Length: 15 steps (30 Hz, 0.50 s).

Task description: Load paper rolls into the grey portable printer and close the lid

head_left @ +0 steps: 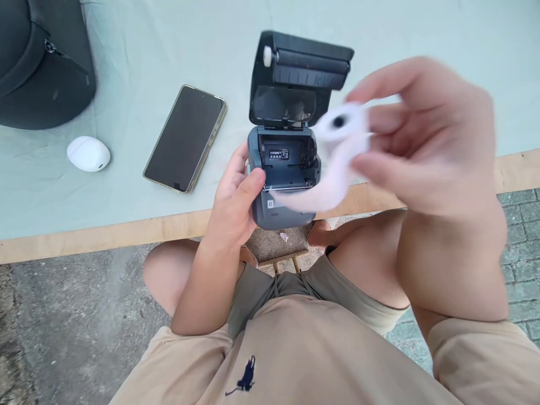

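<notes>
A small dark label printer (284, 211) rests in my left hand (234, 199), whose thumb lies along its left side. Its lid (291, 101) stands raised, with a black roller on the inside, and the paper bay shows a small printed label and no roll inside. To the right of the bay, my right hand (430, 135) pinches a white paper roll (341, 121) with a dark core hole. A loose strip of paper curls down from the roll and crosses in front of the printer's front edge. The roll and right hand are blurred by motion.
A dark phone (185, 138) lies on the pale cloth-covered table (139, 34), with a white rounded case (88, 153) to its left. A black zippered bag (46, 67) sits at the far left. The table's wooden edge (105, 236) runs above my knees.
</notes>
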### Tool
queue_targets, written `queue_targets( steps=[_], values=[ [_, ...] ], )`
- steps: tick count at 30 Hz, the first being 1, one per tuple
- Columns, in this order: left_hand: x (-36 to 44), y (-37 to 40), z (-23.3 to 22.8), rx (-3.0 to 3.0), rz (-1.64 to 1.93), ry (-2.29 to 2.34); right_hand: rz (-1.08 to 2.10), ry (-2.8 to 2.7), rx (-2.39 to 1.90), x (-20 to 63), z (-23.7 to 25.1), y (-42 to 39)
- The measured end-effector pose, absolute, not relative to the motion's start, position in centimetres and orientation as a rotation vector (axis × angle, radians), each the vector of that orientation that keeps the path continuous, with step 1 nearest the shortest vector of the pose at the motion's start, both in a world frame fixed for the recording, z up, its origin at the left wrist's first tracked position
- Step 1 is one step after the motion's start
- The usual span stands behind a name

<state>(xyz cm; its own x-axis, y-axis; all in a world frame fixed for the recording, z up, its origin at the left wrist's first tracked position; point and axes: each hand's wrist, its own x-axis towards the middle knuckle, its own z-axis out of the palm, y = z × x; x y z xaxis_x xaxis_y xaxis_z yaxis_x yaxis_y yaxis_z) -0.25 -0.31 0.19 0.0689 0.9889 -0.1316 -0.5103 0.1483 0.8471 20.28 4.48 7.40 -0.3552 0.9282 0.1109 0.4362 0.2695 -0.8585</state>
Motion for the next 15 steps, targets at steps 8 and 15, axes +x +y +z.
queue_targets(
  steps=[8,15],
  values=[
    [-0.4,0.1,0.4,0.675,1.300,0.757,1.309,-1.379,-1.272,23.2,2.2,6.8],
    [-0.2,0.2,0.4,0.731,1.306,0.805,0.672,-1.817,-1.304,22.6,2.4,5.6]
  ],
)
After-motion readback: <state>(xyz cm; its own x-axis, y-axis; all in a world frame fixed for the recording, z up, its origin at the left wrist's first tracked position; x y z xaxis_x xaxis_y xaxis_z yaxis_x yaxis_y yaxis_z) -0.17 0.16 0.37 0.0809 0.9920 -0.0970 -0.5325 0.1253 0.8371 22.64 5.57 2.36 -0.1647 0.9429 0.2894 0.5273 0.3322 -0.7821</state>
